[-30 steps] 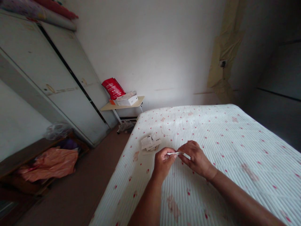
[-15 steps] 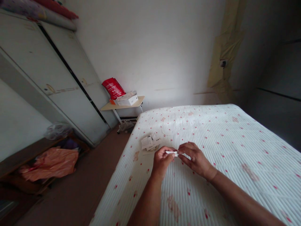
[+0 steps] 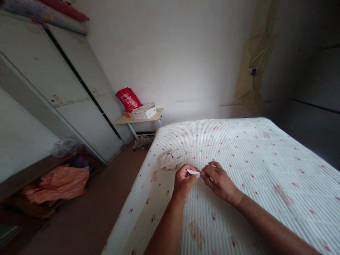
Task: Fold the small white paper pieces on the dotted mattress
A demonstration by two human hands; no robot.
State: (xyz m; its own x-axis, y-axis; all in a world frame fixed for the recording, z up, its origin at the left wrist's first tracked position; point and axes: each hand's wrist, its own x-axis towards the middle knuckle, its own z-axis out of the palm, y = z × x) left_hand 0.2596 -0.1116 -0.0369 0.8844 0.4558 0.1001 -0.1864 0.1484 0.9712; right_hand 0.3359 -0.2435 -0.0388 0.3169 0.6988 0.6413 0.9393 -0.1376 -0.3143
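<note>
A small folded white paper strip (image 3: 193,172) is pinched between the thumb and fingers of my left hand (image 3: 184,182), above the middle of the bed. My right hand (image 3: 217,180) is closed at the right end of the strip, its fingertips pressed together there; what lies between them is too small to make out. Several printed paper pieces (image 3: 170,160) lie in a loose pile on the bed, just beyond and left of my left hand.
The white ribbed bedcover (image 3: 239,141) has red dots. Behind its left corner, a small table (image 3: 124,120) holds a red bag (image 3: 128,100) and a white box (image 3: 145,112). An orange plastic bag (image 3: 60,184) lies by the wardrobe (image 3: 77,92) at left.
The fingers of my right hand have drawn closer together at the strip's right end. The paper strip is tilted a little more, its right end lower.
</note>
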